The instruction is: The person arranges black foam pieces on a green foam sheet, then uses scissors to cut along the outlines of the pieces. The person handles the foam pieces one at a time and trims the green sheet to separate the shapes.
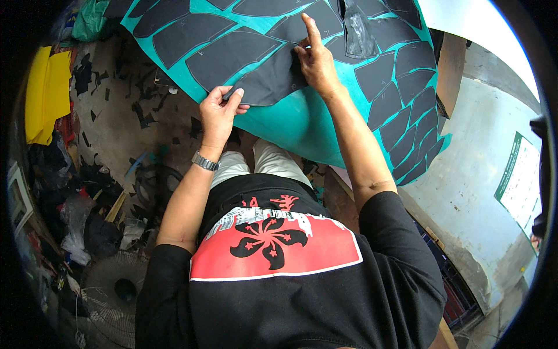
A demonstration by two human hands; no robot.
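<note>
Closest to the camera, at 6 o'clock, is the person's black shirt (279, 279) with a red panel, and above it the light trousers (261, 166). From there both forearms go up toward the work. The left hand (220, 113), with a metal wristwatch (206, 161), has its grip pinched together on the lower edge of a dark grey cut piece (268, 81), thumb on top and fingers under it. The right hand (317, 58) lies on the upper right corner of the same piece, near 12 o'clock; its index finger is stretched straight out and the other fingers are curled onto the fabric, so the grip is closed on the piece, though the thumb is hidden and I cannot be fully sure. This piece rests on a teal sheet (290, 125) that covers the tabletop, partly lifted at its near edge. Farther out, many similar dark pieces (407, 110) lie in rows on the sheet toward 2 o'clock. At 9 o'clock the floor (116, 116) holds black scraps, yellow cloth (46, 93), and lower, a fan (113, 291).
</note>
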